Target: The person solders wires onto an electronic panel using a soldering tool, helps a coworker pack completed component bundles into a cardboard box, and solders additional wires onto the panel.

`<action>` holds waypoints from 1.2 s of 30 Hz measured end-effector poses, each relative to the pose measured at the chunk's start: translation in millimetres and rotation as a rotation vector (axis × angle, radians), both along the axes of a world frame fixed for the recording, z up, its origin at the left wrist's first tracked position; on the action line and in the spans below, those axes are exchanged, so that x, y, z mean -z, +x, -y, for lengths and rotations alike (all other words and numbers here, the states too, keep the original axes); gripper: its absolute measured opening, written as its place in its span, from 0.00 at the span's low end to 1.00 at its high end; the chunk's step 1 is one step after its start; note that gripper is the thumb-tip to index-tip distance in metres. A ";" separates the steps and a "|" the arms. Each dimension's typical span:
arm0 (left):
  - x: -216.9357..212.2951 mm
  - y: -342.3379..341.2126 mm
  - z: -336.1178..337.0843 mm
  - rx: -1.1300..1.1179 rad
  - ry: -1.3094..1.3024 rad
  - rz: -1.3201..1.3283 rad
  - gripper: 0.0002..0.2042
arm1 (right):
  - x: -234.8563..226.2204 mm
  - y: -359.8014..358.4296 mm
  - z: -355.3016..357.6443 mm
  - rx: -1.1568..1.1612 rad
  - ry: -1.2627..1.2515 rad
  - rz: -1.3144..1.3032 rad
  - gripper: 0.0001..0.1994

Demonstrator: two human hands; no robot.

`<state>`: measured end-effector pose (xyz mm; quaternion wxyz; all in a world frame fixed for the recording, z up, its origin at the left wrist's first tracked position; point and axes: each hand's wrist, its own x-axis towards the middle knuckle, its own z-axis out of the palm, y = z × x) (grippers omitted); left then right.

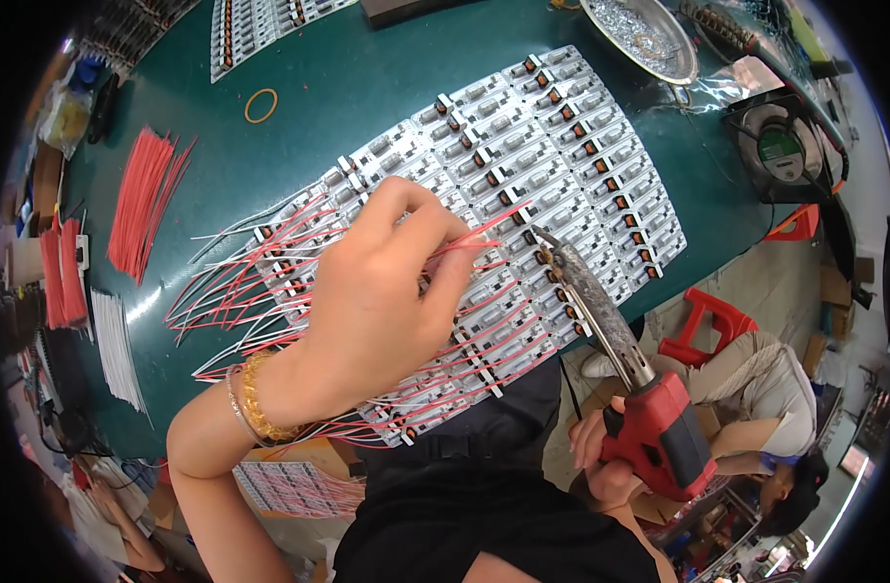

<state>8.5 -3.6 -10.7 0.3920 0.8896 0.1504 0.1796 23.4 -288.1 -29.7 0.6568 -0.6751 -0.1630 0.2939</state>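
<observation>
My left hand (386, 282) is closed in a pinch on red wires (479, 233), their ends sticking out to the right over a panel of small circuit boards (523, 146). In my right hand (605, 452) is a red and black soldering gun (659, 428). Its dark tip (547, 238) points up and left, close to the wire ends; whether it touches a board I cannot tell. The boards carry rows of small coils and silver parts. Red and white wires (241, 282) trail from the panel's left part, and my left hand and wrist hide some of the boards.
On the green table (309, 126) lie a bundle of red wires (143, 204), white wires (119, 350) and a rubber band (261, 106). At the back right are a metal dish (649, 39) with silvery bits and a small fan (780, 151). Beyond the table are a red stool (707, 325) and a seated person (766, 389).
</observation>
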 end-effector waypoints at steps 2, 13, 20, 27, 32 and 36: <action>-6.8 -1.8 -3.9 0.002 -0.114 0.020 0.04 | -8.2 -0.6 -4.0 0.069 -0.007 -0.022 0.47; -4.1 7.9 -15.9 -0.015 -0.093 -0.054 0.04 | -5.1 8.3 -15.5 0.033 0.072 0.026 0.44; -3.2 9.5 -14.4 -0.044 -0.099 -0.052 0.04 | 5.1 16.9 -9.7 -0.111 0.169 0.009 0.43; -4.3 11.5 -12.2 -0.025 0.011 -0.057 0.04 | 20.5 -9.3 29.2 0.253 -0.267 -0.074 0.14; -5.3 11.1 -12.1 -0.023 0.022 -0.073 0.04 | 12.2 10.6 17.2 -0.010 0.033 -0.144 0.05; -5.8 12.0 -12.2 -0.021 0.009 -0.079 0.04 | 17.6 8.9 13.9 -0.106 -0.044 0.207 0.08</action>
